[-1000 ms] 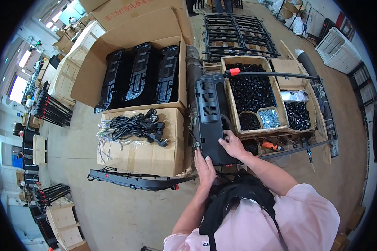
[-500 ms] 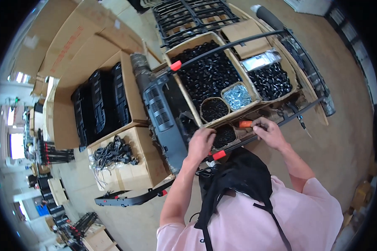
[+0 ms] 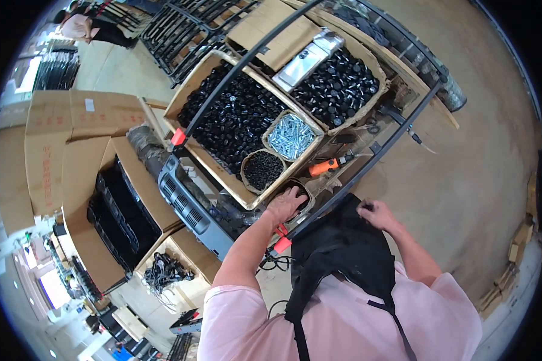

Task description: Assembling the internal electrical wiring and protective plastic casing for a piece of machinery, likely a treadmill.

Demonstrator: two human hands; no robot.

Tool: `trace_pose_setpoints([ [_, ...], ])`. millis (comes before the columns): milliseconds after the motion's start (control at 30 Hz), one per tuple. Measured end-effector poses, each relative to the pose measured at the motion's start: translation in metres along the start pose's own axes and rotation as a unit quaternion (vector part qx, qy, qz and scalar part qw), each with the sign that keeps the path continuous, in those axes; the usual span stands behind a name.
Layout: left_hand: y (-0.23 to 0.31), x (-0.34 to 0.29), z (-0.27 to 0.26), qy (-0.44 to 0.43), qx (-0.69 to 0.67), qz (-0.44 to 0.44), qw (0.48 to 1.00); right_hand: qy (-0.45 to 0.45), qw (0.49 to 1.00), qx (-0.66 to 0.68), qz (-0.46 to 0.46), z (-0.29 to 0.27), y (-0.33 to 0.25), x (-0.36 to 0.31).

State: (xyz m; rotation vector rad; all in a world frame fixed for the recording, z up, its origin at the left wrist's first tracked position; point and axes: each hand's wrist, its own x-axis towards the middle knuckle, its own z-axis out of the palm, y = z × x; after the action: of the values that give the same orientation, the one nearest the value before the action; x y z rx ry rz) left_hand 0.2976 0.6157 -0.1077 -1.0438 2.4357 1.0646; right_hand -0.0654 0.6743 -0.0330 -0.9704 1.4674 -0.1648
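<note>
My left hand (image 3: 287, 204) reaches into a small cardboard box (image 3: 310, 191) at the front edge of the bench. Its fingers are apart, with the tips partly hidden inside. My right hand (image 3: 376, 215) is raised in front of the black apron (image 3: 343, 240). The fingers are curled together, and whatever they may hold cannot be made out. An orange power screwdriver (image 3: 324, 167) lies beyond the small box, out of both hands. A dark tubular frame (image 3: 343, 204) with red end pieces (image 3: 282, 244) spans the bench, one bar passing close to my left hand.
Behind are a wooden tray of black caps (image 3: 229, 111), a box of silvery screws (image 3: 290, 136), a box of black screws (image 3: 263, 171) and another cap box (image 3: 337, 90). Cartons (image 3: 111, 222) with black parts stand left. A person (image 3: 78, 27) is at far left.
My right hand has let go of the orange screwdriver and drawn back toward the apron. My left hand has moved from the tray's edge into the small box. The view has turned.
</note>
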Motion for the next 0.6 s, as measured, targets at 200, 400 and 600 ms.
trace_pose_setpoints([
  [200,-0.005,0.003,0.011,-0.004,-0.003,-0.017,1.0,-0.005,0.988,0.156,0.009,0.069,0.029,0.109],
  [400,-0.017,0.002,0.016,0.009,-0.035,-0.017,0.999,-0.044,0.929,0.36,0.08,0.122,-0.005,0.193],
  [600,-0.021,0.01,0.018,0.083,-0.265,-0.114,0.954,0.201,0.818,0.491,0.222,0.147,-0.042,0.22],
])
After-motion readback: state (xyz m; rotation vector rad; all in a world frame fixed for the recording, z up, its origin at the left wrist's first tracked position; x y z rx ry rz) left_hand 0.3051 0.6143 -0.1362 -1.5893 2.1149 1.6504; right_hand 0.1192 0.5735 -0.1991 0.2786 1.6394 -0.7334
